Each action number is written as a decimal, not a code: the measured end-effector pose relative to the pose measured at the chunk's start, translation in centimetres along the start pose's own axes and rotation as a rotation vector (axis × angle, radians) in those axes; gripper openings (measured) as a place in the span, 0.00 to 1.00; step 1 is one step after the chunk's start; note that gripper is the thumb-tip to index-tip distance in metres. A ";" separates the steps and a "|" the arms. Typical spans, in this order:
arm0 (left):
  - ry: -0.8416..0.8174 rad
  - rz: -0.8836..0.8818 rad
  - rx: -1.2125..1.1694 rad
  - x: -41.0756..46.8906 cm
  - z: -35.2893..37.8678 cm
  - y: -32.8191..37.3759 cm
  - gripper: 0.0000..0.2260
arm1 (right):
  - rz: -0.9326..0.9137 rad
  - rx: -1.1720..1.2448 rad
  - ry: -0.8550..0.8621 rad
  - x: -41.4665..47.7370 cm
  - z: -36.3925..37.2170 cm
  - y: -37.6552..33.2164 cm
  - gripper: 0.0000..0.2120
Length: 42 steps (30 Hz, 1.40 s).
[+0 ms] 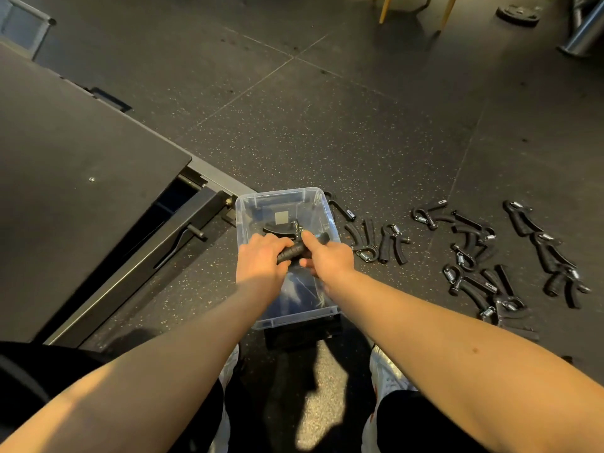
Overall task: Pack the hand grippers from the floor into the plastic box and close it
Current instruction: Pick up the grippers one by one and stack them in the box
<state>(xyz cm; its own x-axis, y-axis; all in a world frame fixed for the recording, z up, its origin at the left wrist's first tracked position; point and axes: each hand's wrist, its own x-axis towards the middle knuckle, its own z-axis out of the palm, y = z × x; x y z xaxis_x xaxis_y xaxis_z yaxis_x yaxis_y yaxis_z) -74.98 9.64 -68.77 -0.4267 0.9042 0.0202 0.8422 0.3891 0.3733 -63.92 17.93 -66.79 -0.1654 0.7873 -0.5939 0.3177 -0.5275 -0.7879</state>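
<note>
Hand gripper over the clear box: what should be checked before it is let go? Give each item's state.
1. Plastic box open at the top: ok.
2. Hand gripper held by left hand and right hand: ok.
3. Held gripper within the box's rim: ok.
4. Room left inside the box: ok.
5. Floor cleared of other hand grippers: not ok, many lie to the right of the box.
6. Lid within reach: cannot tell.

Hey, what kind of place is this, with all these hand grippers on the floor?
Most likely a gym: the floor is speckled black rubber tiling, a weight plate lies at the top right, and many spring hand grippers lie scattered beside the plastic box.
</note>
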 end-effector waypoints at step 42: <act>-0.262 -0.074 -0.144 2.6 2.6 -4.3 0.14 | -0.228 -0.214 0.014 5.9 -0.1 3.0 0.19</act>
<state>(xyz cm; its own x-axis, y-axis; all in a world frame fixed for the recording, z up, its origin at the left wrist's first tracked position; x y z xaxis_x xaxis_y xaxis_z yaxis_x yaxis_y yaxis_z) -78.84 10.83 -72.76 -0.3694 0.8963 -0.2452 0.7486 0.4434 0.4930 -63.90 21.03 -72.65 -0.2422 0.8828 -0.4025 0.4640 -0.2590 -0.8471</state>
